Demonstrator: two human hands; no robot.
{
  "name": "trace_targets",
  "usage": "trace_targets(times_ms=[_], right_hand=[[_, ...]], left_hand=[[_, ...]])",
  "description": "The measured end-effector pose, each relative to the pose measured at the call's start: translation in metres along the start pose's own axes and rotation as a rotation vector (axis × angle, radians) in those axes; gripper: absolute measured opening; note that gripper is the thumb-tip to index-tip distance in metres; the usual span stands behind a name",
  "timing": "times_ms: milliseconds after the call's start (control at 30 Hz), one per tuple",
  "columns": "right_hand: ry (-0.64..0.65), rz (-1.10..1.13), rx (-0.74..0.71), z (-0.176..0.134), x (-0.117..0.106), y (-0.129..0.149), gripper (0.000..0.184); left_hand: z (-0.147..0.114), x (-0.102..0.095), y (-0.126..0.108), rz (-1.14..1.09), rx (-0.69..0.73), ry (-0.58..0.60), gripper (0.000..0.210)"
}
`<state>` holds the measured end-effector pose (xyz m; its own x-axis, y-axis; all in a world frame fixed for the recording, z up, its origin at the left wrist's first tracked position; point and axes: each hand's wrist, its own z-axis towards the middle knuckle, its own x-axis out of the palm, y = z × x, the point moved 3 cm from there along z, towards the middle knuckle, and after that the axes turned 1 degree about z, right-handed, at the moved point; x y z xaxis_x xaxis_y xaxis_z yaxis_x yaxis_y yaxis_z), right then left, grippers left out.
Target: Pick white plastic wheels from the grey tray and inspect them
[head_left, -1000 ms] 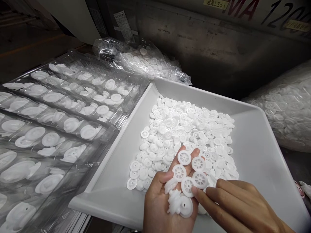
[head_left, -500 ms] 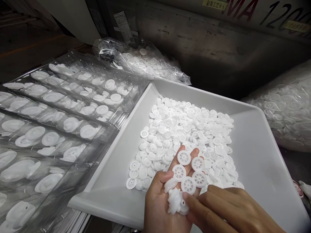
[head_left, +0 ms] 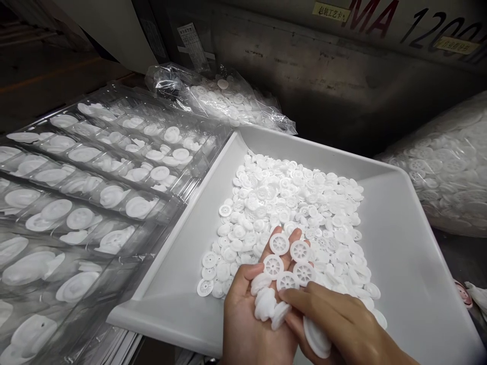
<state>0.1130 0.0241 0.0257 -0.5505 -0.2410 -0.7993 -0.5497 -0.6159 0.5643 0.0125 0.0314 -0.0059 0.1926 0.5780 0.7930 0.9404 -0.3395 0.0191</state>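
Observation:
My left hand is cupped palm up above a tray, with a handful of small white plastic spoked wheels on its palm and fingers. Several wheels lie flat with their spokes showing; others are bunched on edge by the thumb. From the right, my right hand reaches over this palm, its fingertip against the lowest flat wheel. A white disc shows under its curled fingers, seemingly held there; part of it is hidden. Below and beyond both hands, a pile of like wheels covers the tray floor.
The sloped grey tray has raised walls. On the left is a clear compartment tray with white pieces in its pockets. A clear bag of wheels lies behind, and another full bag stands at the right. A metal machine panel rises at the back.
Both hands have shifted slightly left. My right fingers have moved up onto a flat wheel, and a white disc now shows beneath them. The bunched wheels in my left palm have tipped.

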Motion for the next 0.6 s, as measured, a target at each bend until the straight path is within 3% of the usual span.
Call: trace_targets(times_ms=[133, 267, 367, 500, 600], right_hand=[[0.067, 0.263, 0.166, -0.001, 0.006, -0.004, 0.014], [0.113, 0.343, 0.268, 0.000, 0.004, -0.007, 0.005], [0.065, 0.432, 0.406, 0.002, -0.001, -0.006, 0.011], [0.041, 0.721, 0.550, 0.004, -0.007, -0.007, 0.019], [0.072, 0.746, 0.499, 0.003, -0.014, -0.011, 0.024]], left_hand=[[-0.001, 0.000, 0.002, -0.156, -0.075, -0.034, 0.052], [0.000, 0.002, 0.000, -0.206, -0.057, 0.006, 0.057], [0.001, 0.000, 0.000, -0.213, -0.027, -0.011, 0.063], [0.001, -0.003, -0.002, -0.226, 0.005, -0.038, 0.064], [0.002, -0.005, -0.003, -0.206, 0.024, -0.062, 0.062]])
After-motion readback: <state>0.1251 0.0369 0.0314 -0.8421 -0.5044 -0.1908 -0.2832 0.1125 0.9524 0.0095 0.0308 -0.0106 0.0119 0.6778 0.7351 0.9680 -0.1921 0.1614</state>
